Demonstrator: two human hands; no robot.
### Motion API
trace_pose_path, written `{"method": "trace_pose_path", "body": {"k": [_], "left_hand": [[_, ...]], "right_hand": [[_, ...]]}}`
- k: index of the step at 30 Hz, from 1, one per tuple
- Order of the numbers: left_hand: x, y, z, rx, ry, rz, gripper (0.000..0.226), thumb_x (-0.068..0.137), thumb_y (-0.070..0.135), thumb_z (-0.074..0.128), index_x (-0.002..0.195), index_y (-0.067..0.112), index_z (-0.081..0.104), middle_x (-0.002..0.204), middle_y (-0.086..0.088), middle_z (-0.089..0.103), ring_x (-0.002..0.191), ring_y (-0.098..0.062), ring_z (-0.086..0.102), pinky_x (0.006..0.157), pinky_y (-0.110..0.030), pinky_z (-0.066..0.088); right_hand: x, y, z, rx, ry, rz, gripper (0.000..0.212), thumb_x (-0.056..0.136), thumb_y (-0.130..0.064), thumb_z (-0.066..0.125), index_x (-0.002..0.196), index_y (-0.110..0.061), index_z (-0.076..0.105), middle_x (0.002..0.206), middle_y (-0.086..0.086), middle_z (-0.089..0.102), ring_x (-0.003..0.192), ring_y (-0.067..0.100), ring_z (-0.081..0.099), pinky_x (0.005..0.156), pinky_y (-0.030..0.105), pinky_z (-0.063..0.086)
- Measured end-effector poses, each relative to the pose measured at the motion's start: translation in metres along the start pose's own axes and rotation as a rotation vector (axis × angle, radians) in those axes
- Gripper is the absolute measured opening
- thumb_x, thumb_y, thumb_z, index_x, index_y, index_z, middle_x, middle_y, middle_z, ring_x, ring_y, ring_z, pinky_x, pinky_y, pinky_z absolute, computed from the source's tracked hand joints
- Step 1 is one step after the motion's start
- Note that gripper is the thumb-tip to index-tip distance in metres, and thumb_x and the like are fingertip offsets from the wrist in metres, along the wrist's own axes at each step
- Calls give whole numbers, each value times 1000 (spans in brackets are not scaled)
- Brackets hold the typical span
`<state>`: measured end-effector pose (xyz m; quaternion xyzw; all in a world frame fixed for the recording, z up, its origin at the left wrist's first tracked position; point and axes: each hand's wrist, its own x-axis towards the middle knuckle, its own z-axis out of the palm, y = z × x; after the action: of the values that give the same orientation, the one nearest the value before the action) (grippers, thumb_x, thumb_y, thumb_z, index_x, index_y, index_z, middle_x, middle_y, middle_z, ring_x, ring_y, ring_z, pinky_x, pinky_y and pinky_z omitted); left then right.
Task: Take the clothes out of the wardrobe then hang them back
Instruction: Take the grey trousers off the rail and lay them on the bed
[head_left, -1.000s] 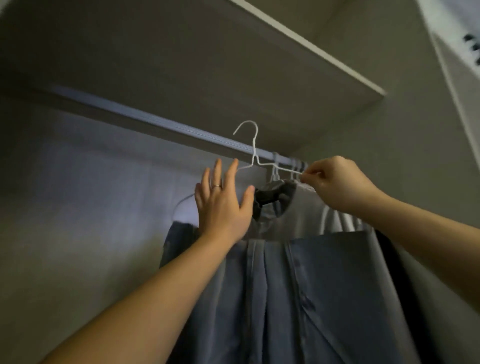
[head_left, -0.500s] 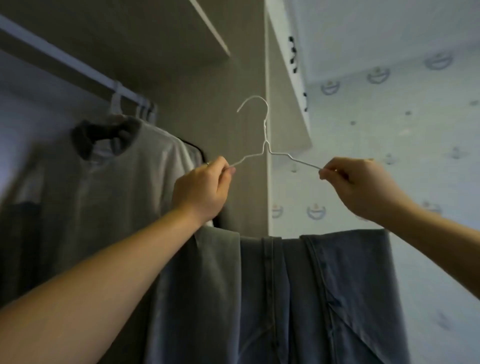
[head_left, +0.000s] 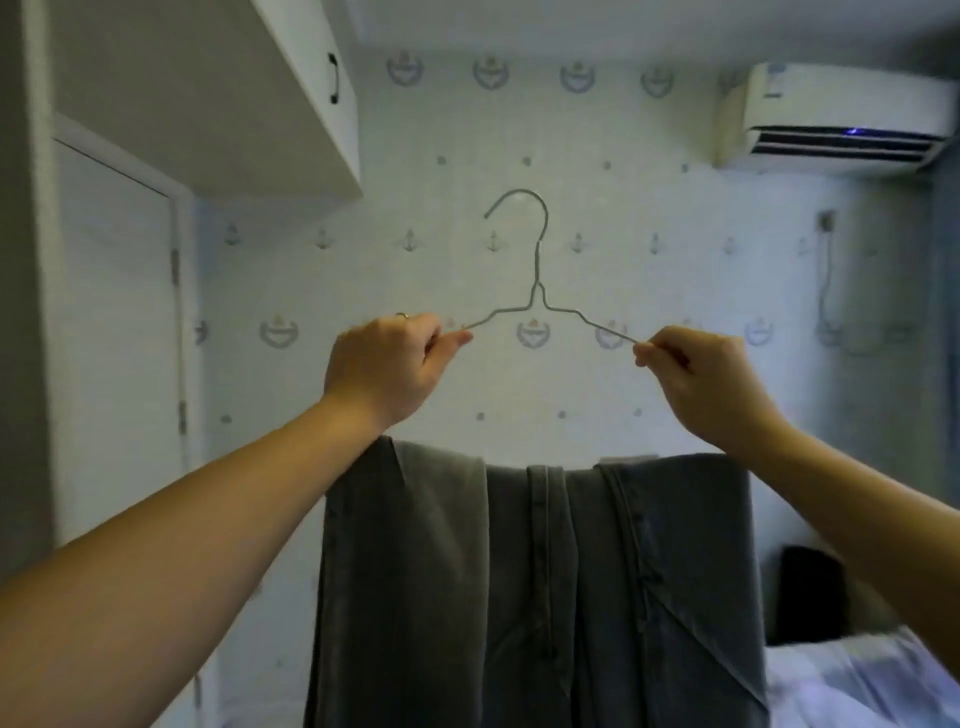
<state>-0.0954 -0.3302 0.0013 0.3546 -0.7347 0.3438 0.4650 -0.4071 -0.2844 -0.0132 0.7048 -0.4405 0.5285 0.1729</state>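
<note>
Between the two raised hands hung a thin grey wire hanger (head_left: 538, 291), hook up: the left hand (head_left: 387, 364) pinched its left shoulder, the right hand (head_left: 706, 382) its right. Folded dark grey trousers (head_left: 535, 587) draped over its bar, before anchor-patterned wallpaper (head_left: 571, 130), beside a white wall air conditioner (head_left: 836, 117).

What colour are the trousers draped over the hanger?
The trousers are dark grey, faded like denim, with visible seams. The head view, the only one, shows them hanging from the wire hanger.

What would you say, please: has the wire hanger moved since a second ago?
Yes. The wire hanger, earlier at the rail inside the wardrobe, is now outside it, to its right, before the wallpapered wall.
</note>
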Motion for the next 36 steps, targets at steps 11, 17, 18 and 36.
{"method": "trace_pose_path", "body": {"k": [11,17,18,36], "left_hand": [[-27,211,231,-599,-365,-55,37,99,46,48,67,26,43,59,11,44,52,-9,44,49,-23,27],[-83,309,341,-853,-651,-71,39,97,46,49,75,14,54,71,-4,54,64,-19,52,60,-36,46],[-92,322,358,-882,-686,-57,37,97,45,50,75,15,54,72,-3,55,65,-18,53,62,-38,47],[-127,474,582,-1189,-779,337,47,95,52,56,59,23,43,57,12,40,55,-7,40,52,-28,29]], "right_hand": [[-142,192,-134,-259,-86,357,25,94,-29,61,74,-15,65,59,-8,56,56,12,53,57,29,43],[-241,255,-158,-380,-146,650,24,92,-30,65,76,-14,71,58,-8,59,54,7,54,57,28,45],[-256,262,-160,-401,-148,695,24,92,-31,65,76,-14,71,57,-9,59,53,7,54,57,29,45],[-371,346,-128,-566,25,1305,24,96,-29,59,76,-18,69,58,-6,60,53,1,54,54,14,38]]}}
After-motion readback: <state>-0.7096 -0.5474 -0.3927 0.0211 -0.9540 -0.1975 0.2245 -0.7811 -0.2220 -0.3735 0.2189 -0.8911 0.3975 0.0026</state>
